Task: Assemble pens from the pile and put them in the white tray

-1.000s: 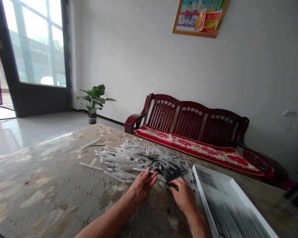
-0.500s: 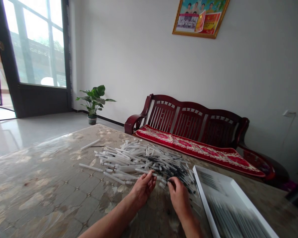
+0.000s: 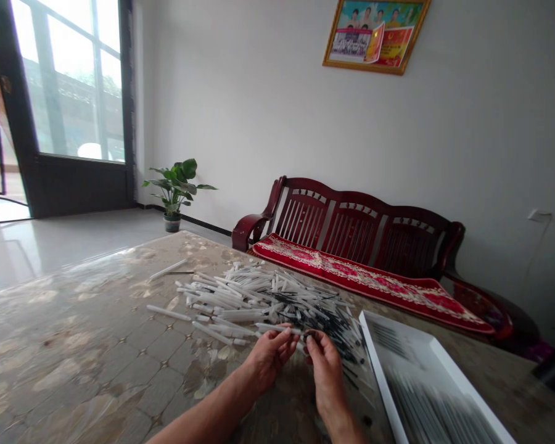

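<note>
Left hand (image 3: pixel 264 359) pinches the pen barrel (image 3: pixel 269 327), likely light, stiff, well gripped towards three o'clock; right hand (image 3: pixel 326 365) pinches a dark piece (image 3: pixel 310 334).

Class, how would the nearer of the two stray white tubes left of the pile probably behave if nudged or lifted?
The nearer stray tube looks straight, so probably stiff. Its slim, plastic-looking body suggests little weight. Its seemingly rounded sides may let it roll across the flat-looking table.

Two bare hands (image 3: pixel 267 359), slim bare forearms (image 3: pixel 208 408)
</note>
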Action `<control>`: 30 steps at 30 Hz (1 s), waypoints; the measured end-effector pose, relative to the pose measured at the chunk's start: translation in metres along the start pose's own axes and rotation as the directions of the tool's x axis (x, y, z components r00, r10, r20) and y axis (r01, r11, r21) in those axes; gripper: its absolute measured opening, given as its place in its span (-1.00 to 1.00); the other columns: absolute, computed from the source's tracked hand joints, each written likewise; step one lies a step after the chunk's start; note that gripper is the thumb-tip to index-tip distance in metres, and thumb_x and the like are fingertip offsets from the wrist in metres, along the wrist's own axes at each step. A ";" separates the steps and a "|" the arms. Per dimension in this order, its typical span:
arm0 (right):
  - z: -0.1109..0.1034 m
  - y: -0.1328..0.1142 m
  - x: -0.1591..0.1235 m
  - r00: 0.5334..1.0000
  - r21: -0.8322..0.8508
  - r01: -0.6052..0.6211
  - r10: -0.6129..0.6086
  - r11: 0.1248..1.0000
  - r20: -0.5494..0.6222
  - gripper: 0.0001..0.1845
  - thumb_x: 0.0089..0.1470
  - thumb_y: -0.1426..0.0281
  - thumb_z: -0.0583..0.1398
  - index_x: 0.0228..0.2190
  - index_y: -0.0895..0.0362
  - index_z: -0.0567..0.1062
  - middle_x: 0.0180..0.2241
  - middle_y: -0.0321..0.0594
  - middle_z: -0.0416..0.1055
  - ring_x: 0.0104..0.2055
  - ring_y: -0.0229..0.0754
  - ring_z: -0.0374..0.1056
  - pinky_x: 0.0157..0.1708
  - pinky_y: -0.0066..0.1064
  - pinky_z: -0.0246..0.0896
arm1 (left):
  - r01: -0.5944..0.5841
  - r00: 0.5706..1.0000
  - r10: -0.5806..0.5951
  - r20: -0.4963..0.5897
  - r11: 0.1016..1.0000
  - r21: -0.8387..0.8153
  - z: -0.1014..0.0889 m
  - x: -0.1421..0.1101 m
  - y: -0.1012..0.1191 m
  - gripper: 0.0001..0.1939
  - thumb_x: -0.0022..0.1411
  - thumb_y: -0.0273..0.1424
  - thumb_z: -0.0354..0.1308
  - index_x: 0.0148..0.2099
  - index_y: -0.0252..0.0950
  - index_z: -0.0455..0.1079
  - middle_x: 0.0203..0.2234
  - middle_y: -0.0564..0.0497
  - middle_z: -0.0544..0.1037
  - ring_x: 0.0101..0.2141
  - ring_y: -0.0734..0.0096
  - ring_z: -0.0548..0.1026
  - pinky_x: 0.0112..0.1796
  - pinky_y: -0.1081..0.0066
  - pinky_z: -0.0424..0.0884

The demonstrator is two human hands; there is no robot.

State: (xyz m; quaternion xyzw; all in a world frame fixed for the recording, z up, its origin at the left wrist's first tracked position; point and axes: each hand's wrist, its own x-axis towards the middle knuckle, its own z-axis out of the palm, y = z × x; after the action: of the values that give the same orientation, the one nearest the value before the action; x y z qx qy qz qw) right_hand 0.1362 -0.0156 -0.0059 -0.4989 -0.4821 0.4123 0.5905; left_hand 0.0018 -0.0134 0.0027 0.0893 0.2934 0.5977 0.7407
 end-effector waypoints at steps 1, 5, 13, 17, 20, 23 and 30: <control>0.001 0.001 0.000 1.000 0.010 -0.012 0.012 1.000 -0.009 -0.56 -0.15 0.06 0.30 -0.32 0.14 0.55 -0.38 -0.21 0.56 -0.37 -0.14 0.43 -0.46 -0.45 0.26 | 0.002 1.000 -0.002 0.007 1.000 0.004 0.000 0.000 0.000 -0.85 0.11 -0.66 0.26 -0.30 -0.37 0.40 -0.52 -0.02 0.60 -0.49 0.46 0.61 -0.40 0.59 0.54; 0.003 0.007 0.000 0.998 0.030 -0.057 0.058 0.998 -0.019 -0.52 -0.18 0.03 0.30 -0.30 0.13 0.57 -0.35 -0.17 0.58 -0.33 -0.09 0.46 -0.46 -0.43 0.27 | 0.000 1.000 0.000 0.011 1.000 0.014 -0.001 0.001 -0.001 -0.86 0.12 -0.67 0.25 -0.32 -0.37 0.41 -0.51 -0.04 0.61 -0.49 0.46 0.61 -0.40 0.59 0.54; 0.003 0.016 0.002 0.997 0.063 -0.070 0.072 0.996 -0.032 -0.49 -0.16 0.03 0.31 -0.27 0.15 0.59 -0.35 -0.17 0.58 -0.33 -0.10 0.45 -0.52 -0.46 0.19 | -0.008 1.000 0.008 -0.002 1.000 0.023 0.001 0.000 -0.001 -0.87 0.15 -0.70 0.20 -0.32 -0.40 0.41 -0.50 -0.09 0.62 -0.48 0.45 0.61 -0.39 0.57 0.54; 0.003 0.015 0.001 0.997 0.049 -0.066 0.068 0.997 -0.029 -0.51 -0.14 0.03 0.30 -0.28 0.14 0.59 -0.36 -0.19 0.59 -0.33 -0.10 0.45 -0.51 -0.46 0.20 | -0.004 1.000 0.004 -0.004 0.999 0.046 0.002 -0.002 -0.002 -0.87 0.17 -0.70 0.17 -0.32 -0.39 0.41 -0.52 -0.08 0.62 -0.51 0.48 0.59 -0.40 0.58 0.54; 0.005 0.015 0.001 0.999 0.017 -0.045 0.046 0.999 -0.029 -0.54 -0.12 0.04 0.30 -0.29 0.13 0.59 -0.36 -0.19 0.59 -0.32 -0.08 0.46 -0.50 -0.45 0.22 | -0.014 1.000 0.014 -0.010 0.999 0.051 0.003 -0.001 -0.003 -0.86 0.15 -0.70 0.19 -0.33 -0.39 0.41 -0.52 -0.07 0.61 -0.51 0.48 0.59 -0.40 0.57 0.54; 0.006 0.015 0.002 0.999 -0.028 0.025 -0.025 0.999 -0.032 -0.57 -0.10 0.05 0.28 -0.32 0.13 0.58 -0.35 -0.17 0.60 -0.31 -0.07 0.47 -0.40 -0.40 0.30 | -0.034 0.999 0.036 -0.023 0.998 0.057 0.003 -0.001 -0.004 -0.86 0.13 -0.71 0.21 -0.35 -0.39 0.42 -0.53 -0.07 0.61 -0.51 0.48 0.59 -0.40 0.57 0.53; -0.002 0.014 0.005 0.962 -0.372 0.269 -0.264 0.888 0.067 -0.64 0.08 0.07 0.13 -0.37 0.09 0.52 -0.36 -0.16 0.57 -0.31 -0.09 0.46 -0.30 -0.38 0.30 | -0.133 0.991 0.127 0.051 0.984 0.121 -0.001 0.000 -0.008 -0.77 -0.10 -0.53 0.45 -0.38 -0.38 0.47 -0.57 0.00 0.60 -0.54 0.49 0.55 -0.43 0.55 0.51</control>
State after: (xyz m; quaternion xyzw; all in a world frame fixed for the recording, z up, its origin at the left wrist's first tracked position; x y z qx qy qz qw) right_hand 0.1388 -0.0091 -0.0195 -0.5293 -0.6207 0.2304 0.5306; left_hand 0.0080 -0.0156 -0.0027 0.1671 0.3073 0.6233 0.6994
